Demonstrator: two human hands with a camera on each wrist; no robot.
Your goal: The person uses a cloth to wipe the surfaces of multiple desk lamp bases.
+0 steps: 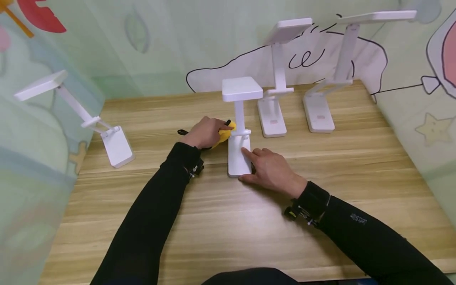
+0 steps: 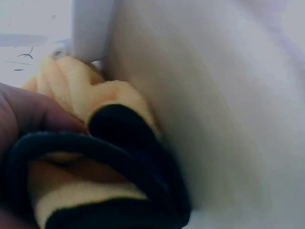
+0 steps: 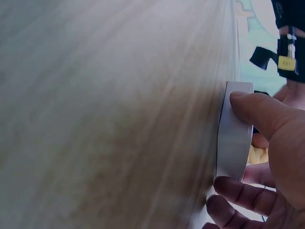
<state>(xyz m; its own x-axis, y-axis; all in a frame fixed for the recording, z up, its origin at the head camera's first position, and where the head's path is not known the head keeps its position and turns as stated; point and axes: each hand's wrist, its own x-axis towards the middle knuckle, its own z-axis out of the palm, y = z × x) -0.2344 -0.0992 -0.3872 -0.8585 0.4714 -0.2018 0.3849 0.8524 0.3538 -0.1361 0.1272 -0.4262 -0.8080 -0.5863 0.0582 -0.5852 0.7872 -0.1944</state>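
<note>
A white folding desk lamp stands mid-table with its head raised over its base. My left hand holds a yellow cloth with black edging against the left side of the lamp, by its hinge. In the left wrist view the bunched cloth touches the lamp's white part, and the black trim hangs in front. My right hand grips the base from the right, index finger on top and thumb at the near end. The right wrist view shows the thumb against the white base edge.
Two more white desk lamps stand at the back right, one upright lamp close beside the middle one and another lamp farther right. A similar lamp stands at the left edge of the wooden table. A printed curtain hangs behind.
</note>
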